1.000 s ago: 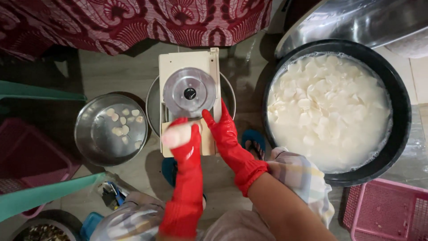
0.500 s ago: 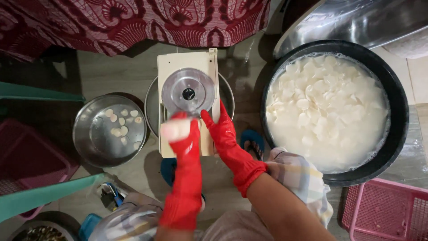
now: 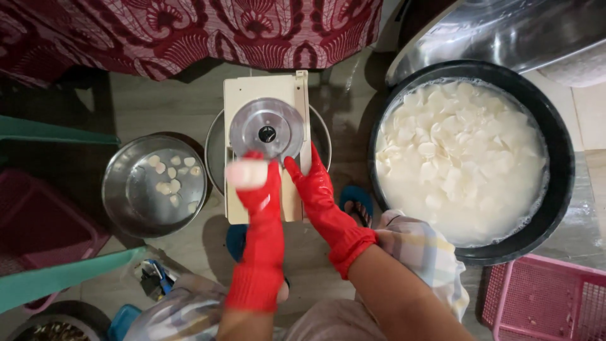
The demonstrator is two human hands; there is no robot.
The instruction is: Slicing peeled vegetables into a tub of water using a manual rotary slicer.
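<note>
Slicing step in hand, judged from the pose. Left hand [image 3: 259, 183] in red rubber glove, clamped on a pale peeled tuber chunk [image 3: 247, 173], pressed at the lower left edge of the round steel blade disc [image 3: 266, 132]. Right hand [image 3: 314, 183], also gloved, fingers together and flat on the right edge of the cream slicer body [image 3: 262, 88], holding nothing, seemingly steadying it. Slicer sitting over a steel catch bowl [image 3: 322, 136] on the floor [image 3: 170, 95]. Smaller steel bowl [image 3: 154, 184] to the left on the floor, a few pale slices in water. Big black basin [image 3: 562, 164] to the right, full of white slices in cloudy water. Pink basket [image 3: 543, 300] at the floor's near right corner; red patterned cloth [image 3: 189, 31] along the far edge. Next move probably calls for pushing the chunk along into the blade, fingertips kept clear of the disc, slicer kept from sliding.
</note>
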